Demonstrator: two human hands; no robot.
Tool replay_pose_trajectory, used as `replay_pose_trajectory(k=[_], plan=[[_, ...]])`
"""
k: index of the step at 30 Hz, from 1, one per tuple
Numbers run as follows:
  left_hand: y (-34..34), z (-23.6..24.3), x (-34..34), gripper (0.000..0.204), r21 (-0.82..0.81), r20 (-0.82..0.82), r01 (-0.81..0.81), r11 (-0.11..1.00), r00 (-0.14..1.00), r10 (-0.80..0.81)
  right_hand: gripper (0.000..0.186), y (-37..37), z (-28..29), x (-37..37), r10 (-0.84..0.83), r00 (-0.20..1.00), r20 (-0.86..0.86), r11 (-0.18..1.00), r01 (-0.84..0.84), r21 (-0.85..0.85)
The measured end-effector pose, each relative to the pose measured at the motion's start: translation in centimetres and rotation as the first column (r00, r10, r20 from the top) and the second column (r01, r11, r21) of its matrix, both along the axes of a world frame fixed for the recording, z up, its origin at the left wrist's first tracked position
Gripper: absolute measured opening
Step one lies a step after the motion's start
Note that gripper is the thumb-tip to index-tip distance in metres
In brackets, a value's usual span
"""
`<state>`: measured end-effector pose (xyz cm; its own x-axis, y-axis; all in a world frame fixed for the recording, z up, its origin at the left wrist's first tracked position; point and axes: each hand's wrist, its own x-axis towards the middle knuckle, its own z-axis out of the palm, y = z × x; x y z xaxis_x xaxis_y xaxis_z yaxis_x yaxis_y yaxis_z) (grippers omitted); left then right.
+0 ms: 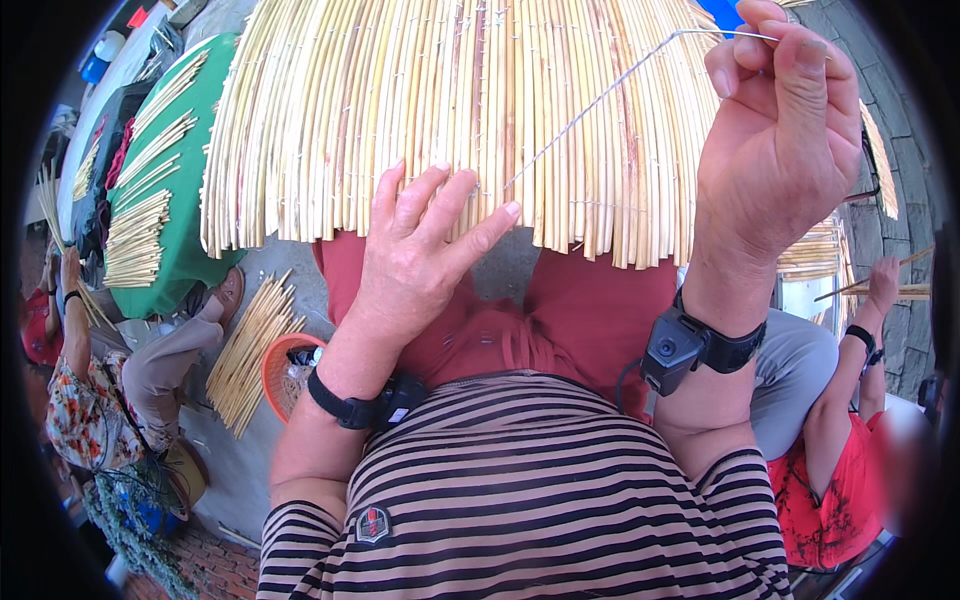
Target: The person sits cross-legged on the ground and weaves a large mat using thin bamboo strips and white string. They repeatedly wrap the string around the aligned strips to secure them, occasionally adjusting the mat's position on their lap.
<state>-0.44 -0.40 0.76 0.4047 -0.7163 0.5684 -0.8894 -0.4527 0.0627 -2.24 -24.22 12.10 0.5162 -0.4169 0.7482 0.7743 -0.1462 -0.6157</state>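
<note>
Presently, the cane mat [400,100] is lying in front, its near edge reaching over the lap [590,300]. Stitch rows [610,205] are already crossing it; the row nearest this edge seems partly done, but how many stitches are remaining, I cannot tell. The left hand [408,262] is resting with spread fingers on this edge, gripping nothing visible. The right hand [785,135] is pinching 1 thin needle-like piece [725,32], its thread [600,104] running taut to the mat. 1 co-worker [825,500] is sitting close at right, so free room is lying mostly above the mat.
</note>
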Motion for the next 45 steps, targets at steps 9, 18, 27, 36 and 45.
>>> replay_pose_trajectory(k=[9, 18, 27, 36, 45], plan=[[-2.1, 3.8, 1.3, 0.024, -0.229, -0.367, -0.175, 0.958, 0.927, 0.081, 0.016, -1.3, -8.0, 1.6, 0.088, 0.795, -0.6, 0.954, 0.107, 0.281], [-5.9, 6.7, 3.3, 0.006, -0.294, -0.943, -0.219, 0.931, 0.224, -0.245, 0.017, -1.1, -8.6, 1.2, 0.051, 0.749, -0.66, 0.989, 0.056, 0.14], [-5.2, 11.3, 10.0, 0.047, -0.106, -0.53, -0.021, 0.994, 0.847, -0.039, 0.017, -1.3, -9.0, 1.2, 0.111, 0.829, -0.548, 0.947, 0.079, 0.311], [-6.0, 7.0, 3.9, 0.01, 0.485, -0.24, 0.16, 0.86, 0.97, -0.044, 0.018, -1.6, -9.9, 1.5, 0.005, 0.795, -0.607, 0.985, 0.103, 0.142], [-4.1, 11.7, 11.5, 0.014, 0.287, 0.464, -0.239, 0.928, 0.882, 0.083, 0.021, -1.0, -9.1, 1.0, -0.147, 0.742, -0.654, 0.989, 0.122, -0.083]])
